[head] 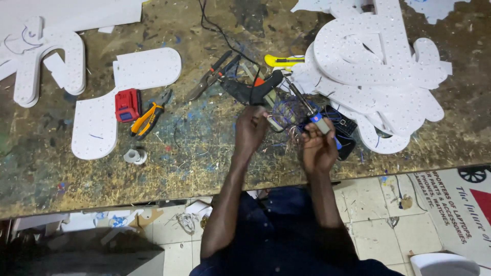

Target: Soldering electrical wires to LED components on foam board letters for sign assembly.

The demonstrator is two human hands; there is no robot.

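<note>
My right hand (318,148) grips a soldering iron (307,105) by its blue and grey handle, its thin metal tip pointing up and left. My left hand (250,128) is closed on a small pale part with thin wires (286,115), held just left of the iron. Both hands hover over the paint-stained workbench (204,153) near its front edge. Right behind my left hand lies a black and orange glue gun (255,89).
White perforated foam-board letter shapes are stacked at the back right (378,56) and lie at the left (123,97). Cutters (209,76), orange-handled pliers (148,117), a red battery pack (127,105), a yellow utility knife (281,61) and a tape roll (135,156) lie scattered.
</note>
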